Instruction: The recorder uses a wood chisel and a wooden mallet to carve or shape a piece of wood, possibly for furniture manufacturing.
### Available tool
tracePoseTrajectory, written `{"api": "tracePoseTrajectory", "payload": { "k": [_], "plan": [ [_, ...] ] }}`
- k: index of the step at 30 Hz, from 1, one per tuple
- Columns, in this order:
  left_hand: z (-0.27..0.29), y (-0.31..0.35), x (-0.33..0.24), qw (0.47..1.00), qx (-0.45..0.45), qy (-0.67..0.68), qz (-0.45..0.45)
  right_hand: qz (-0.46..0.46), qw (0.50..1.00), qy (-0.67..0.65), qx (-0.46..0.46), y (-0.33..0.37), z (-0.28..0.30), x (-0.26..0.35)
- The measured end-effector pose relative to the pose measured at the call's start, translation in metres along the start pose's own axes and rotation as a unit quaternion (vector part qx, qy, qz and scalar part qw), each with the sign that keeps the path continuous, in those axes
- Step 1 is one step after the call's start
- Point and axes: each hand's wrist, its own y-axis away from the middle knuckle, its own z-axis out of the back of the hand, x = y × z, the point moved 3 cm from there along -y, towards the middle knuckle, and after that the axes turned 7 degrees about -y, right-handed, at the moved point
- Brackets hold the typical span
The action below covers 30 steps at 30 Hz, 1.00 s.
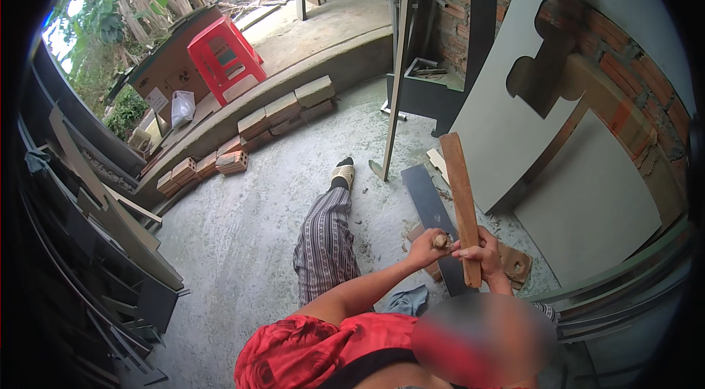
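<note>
My right hand [485, 255] is wrapped around the lower part of a long brown wooden bar [460, 194], which points up and away from me. Just left of it, my left hand [426, 249] is closed on a tool with a round wooden handle [440, 240]; only the handle's end shows, and the rest is hidden. The two hands are close together, above a long dark grey board [424, 198] on the floor. Beside my right hand lies a brownish flat piece with a round hole [518, 265].
Large pale panels [547, 161] lean against a brick wall on the right. An upright thin plank [396, 95] stands ahead. Several bricks [268, 113] line a concrete step, with a red plastic stool [224, 58] above. Stacked sheets [125, 235] lean at left. A blue-grey cloth [408, 301] lies near me.
</note>
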Motion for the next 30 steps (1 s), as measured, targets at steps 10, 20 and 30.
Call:
{"api": "tracePoseTrajectory", "payload": {
  "k": [10, 20, 30],
  "plan": [
    [0.011, -0.028, 0.014, 0.988, -0.039, 0.146, 0.043, 0.074, 0.995, 0.038, -0.048, 0.0, 0.013, 0.006],
    [0.06, -0.07, -0.002, 0.973, -0.088, 0.205, 0.053, 0.134, 0.97, 0.173, -0.106, 0.025, 0.024, 0.022],
    [0.03, -0.065, 0.011, 0.98, -0.13, 0.13, 0.076, 0.106, 0.97, 0.203, -0.087, 0.019, 0.024, 0.012]
  ]
}}
